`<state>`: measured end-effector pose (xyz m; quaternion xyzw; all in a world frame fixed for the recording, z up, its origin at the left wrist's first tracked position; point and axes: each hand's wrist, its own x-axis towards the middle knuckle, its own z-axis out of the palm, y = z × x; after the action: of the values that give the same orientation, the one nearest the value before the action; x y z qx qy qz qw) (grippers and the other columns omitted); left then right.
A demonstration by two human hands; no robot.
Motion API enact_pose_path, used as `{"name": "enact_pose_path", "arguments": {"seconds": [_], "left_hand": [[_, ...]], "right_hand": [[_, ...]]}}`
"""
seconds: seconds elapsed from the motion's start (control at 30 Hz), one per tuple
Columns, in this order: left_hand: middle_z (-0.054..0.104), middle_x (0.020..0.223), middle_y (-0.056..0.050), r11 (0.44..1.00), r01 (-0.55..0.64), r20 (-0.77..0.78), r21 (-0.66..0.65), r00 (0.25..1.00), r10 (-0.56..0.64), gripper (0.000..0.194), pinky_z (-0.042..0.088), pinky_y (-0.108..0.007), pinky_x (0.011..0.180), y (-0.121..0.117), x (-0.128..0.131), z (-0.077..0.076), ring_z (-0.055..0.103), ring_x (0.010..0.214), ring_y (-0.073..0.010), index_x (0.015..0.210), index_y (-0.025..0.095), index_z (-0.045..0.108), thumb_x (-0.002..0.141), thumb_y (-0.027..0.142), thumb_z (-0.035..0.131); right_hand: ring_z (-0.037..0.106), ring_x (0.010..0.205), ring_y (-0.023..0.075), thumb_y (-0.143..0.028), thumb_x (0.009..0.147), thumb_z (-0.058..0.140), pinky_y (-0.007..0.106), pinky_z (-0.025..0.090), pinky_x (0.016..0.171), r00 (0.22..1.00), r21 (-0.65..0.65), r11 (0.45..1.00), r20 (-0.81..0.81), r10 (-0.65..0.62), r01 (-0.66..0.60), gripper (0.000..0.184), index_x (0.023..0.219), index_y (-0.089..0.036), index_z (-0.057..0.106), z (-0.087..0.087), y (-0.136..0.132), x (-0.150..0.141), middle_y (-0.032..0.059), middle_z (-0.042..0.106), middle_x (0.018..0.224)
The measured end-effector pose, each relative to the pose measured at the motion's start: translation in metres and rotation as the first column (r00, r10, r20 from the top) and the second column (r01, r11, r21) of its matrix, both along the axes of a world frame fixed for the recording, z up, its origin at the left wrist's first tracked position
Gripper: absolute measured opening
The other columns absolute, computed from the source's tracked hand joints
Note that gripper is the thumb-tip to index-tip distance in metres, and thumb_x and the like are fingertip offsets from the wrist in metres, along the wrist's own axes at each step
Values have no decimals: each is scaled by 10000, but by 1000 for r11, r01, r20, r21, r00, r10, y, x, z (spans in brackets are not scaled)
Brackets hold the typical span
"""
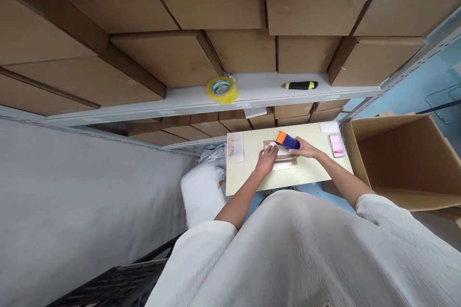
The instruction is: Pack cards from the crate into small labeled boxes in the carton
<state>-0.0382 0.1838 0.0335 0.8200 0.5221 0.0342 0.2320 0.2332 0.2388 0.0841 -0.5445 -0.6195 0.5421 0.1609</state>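
Head view is showing you at a pale yellow surface (pixel 252 177), with both hands working over a small brown parcel (pixel 284 159) lying near its middle. Your left hand (pixel 267 159) is pressing flat on the parcel's left end, fingers spread and released, gripping nothing. Your right hand (pixel 305 147) is clenching its fingers around a blue handheld scanner (pixel 287 141) with an orange tip, holding it just above the parcel's far edge. A white label is showing on the parcel, but its writing is too small to read. A clear packet (pixel 236 147) is lying on the surface to the left, a pink card (pixel 337 146) to the right. An open cardboard box (pixel 403 163) is standing just beside the surface. Above, a grey shelf (pixel 259 90) is carrying a yellow tape roll (pixel 222 89) and a black and yellow utility knife (pixel 300 85), with stacked cartons (pixel 223 0) behind.
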Motion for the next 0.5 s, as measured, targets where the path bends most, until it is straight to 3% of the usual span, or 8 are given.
{"name": "enact_pose_path", "arguments": {"seconds": [0.07, 0.2, 0.33, 0.43, 0.5], "left_hand": [[459, 1778, -141, 1000, 2, 4, -4, 1000, -2, 679, 340, -611, 1324, 0, 0, 0, 376, 1676, -326, 1667, 232, 520, 1006, 104, 435], [478, 1766, -138, 1000, 3, 13, -2, 1000, -3, 669, 322, -608, 1344, -1, 0, 0, 362, 1686, -321, 1663, 227, 524, 1014, 103, 421], [477, 1766, -144, 1000, -2, 24, -7, 1000, 2, 709, 307, -614, 1357, -2, -1, 2, 364, 1686, -321, 1666, 223, 523, 973, 83, 462], [497, 1755, -128, 1000, -9, 69, -17, 998, 10, 693, 225, -650, 1383, -2, -2, 4, 379, 1680, -317, 1622, 241, 579, 954, 80, 493], [568, 1703, -110, 996, -80, 155, -25, 985, 83, 631, 219, -661, 1384, 1, -2, 8, 441, 1645, -307, 1544, 259, 655, 958, 86, 497]], "right_hand": [[644, 976, 244, -484, 727, 872, 351, 537, 848, 998, 34, 999, 62, 27, -29, 567, 1141, -233, 578, -1, 1, -1, 38, 693, 1088], [613, 1007, 256, -333, 659, 776, 366, 532, 853, 985, 166, 985, 170, 26, -55, 506, 1100, -244, 543, -5, 1, -3, 52, 634, 1144], [587, 1040, 278, -292, 648, 728, 384, 521, 866, 973, 270, 960, 229, 11, -75, 476, 1068, -263, 503, -10, 1, -4, 57, 622, 1129], [590, 991, 269, -279, 652, 712, 368, 509, 824, 969, 283, 957, 247, -6, -66, 445, 1019, -271, 460, -15, 1, -1, 51, 622, 1081], [594, 963, 258, -280, 655, 705, 357, 502, 804, 967, 277, 959, 253, -17, -55, 435, 999, -273, 437, -17, 1, 2, 43, 619, 1063]]}}
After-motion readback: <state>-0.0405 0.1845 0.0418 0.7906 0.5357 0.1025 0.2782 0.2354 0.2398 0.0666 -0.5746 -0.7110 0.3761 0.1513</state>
